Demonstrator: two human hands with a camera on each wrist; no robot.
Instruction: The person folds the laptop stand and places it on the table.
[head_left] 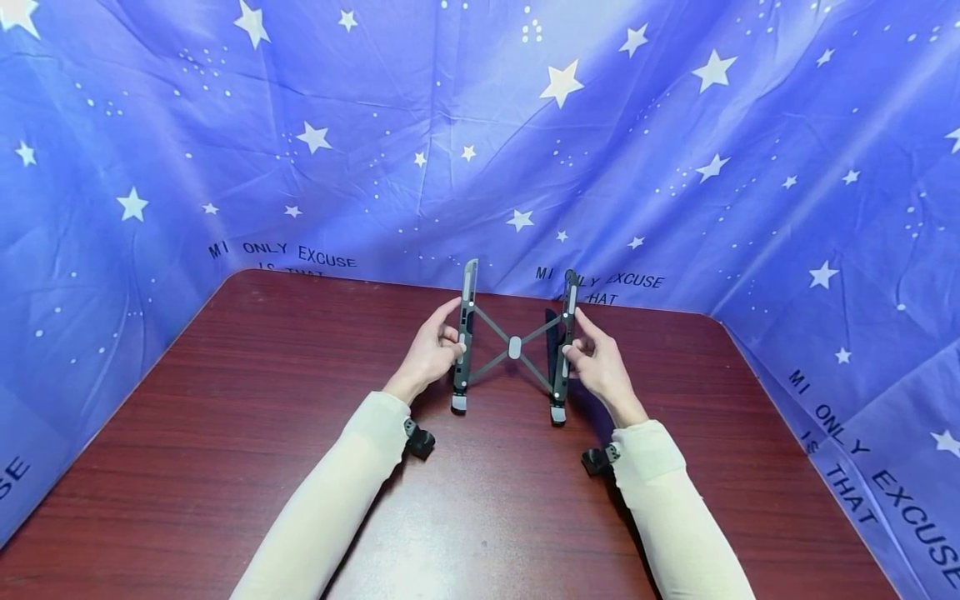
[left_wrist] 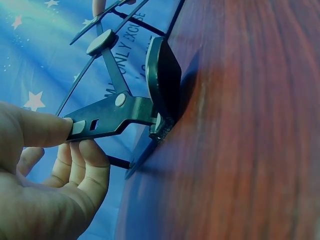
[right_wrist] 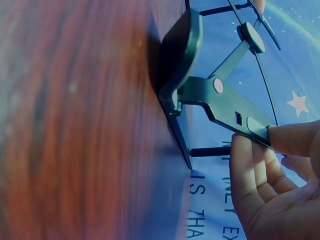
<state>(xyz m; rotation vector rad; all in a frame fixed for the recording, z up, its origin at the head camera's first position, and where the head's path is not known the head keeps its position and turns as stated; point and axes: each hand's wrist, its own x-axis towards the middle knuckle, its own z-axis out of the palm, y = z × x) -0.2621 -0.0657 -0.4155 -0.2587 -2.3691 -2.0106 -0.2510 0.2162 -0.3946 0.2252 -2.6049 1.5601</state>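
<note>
A dark folding laptop stand (head_left: pixel 515 347) stands spread on the table, its two side rails joined by crossed bars at a grey oval hub. My left hand (head_left: pixel 427 354) pinches the left rail (head_left: pixel 464 337) from outside, thumb on its grey pad and fingers curled beneath, as the left wrist view shows. On the other side, my right hand (head_left: pixel 603 367) grips the right rail (head_left: pixel 567 342) in the same way. In the right wrist view, an upturned front lip (right_wrist: pixel 182 55) sits at the rail's near end, close to the tabletop. The undersides of the rails are partly hidden.
The reddish-brown wooden table (head_left: pixel 262 400) has rounded far corners. Behind it and along its sides hangs a blue curtain (head_left: pixel 420 108) with white stars and printed words. Black camera mounts (head_left: pixel 422 442) are strapped at both wrists, over pale sleeves.
</note>
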